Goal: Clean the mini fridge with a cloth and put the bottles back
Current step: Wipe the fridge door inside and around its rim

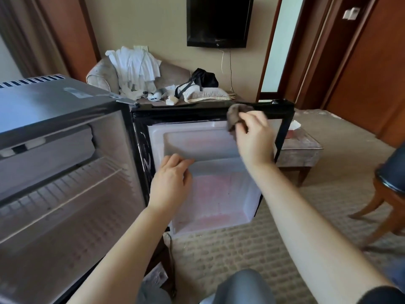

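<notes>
Pressing a bunched grey-brown cloth (234, 115) against the upper right corner of the open door (210, 200), gripped the wad in the right hand (252, 137), fingers and thumb curled round it, the cloth touching the black top frame and the white liner just below. Laid the left hand (171, 178) on the front ledge of the door's upper shelf (217, 159), fingers close together and only lightly bent, resting on the ledge and pinching nothing. Faced the mini fridge (54, 110) at the left, its door swung wide to the right, the inside showing a white wire rack (65, 194) under a small upper compartment. Saw the door's white liner tinged pink in its lower pocket. Had one knee (241, 286) in grey trousers low in view, over patterned carpet (241, 249). Looked past the door to an armchair (100, 75) heaped with white clothes (135, 64), a black bag (203, 79) beside them, a dark television (219, 20) on the wall above, an upholstered footstool (300, 150) just behind the door's right edge, and a wooden chair (388, 194) at the far right.
</notes>
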The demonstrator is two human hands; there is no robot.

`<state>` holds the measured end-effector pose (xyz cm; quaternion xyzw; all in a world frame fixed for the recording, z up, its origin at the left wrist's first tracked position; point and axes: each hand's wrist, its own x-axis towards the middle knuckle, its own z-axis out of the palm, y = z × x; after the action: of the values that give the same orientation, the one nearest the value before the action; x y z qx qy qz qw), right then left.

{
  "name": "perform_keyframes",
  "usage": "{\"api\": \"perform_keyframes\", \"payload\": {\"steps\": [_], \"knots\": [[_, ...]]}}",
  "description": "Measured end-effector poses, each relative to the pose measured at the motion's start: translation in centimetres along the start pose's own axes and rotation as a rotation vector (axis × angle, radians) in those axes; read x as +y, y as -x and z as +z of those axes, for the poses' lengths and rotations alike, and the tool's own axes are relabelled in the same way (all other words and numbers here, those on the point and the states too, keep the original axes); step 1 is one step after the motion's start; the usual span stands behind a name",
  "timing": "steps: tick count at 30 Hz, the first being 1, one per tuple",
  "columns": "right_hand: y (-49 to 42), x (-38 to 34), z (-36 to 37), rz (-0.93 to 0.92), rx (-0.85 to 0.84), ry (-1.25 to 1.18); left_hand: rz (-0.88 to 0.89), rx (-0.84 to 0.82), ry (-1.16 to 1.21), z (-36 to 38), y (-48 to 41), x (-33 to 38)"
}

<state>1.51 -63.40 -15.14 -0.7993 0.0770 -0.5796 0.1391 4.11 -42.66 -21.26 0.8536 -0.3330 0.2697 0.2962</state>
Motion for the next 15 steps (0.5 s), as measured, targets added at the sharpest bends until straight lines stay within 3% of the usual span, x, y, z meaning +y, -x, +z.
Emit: {"api": "perform_keyframes", "payload": {"steps": [5, 7, 11, 15], "knots": [[-0.3, -2.6, 2.5, -0.106, -0.096, -0.061, 0.020, -0.019, -0.003, 0.0, -0.5, 0.1], [-0.4, 0.2, 1.3, -0.032, -0.157, -0.009, 0.011, -0.011, 0.005, 0.1, -0.6, 0.3], [-1.5, 5.4, -1.6, 0.107, -0.121, 0.087, -0.002, 0.017, 0.019, 0.4, -0.5, 0.4], [-1.8, 4.2, -1.6, 0.194, -0.131, 0.020, -0.015, 0.039, 0.030, 0.6, -0.4, 0.6]]}}
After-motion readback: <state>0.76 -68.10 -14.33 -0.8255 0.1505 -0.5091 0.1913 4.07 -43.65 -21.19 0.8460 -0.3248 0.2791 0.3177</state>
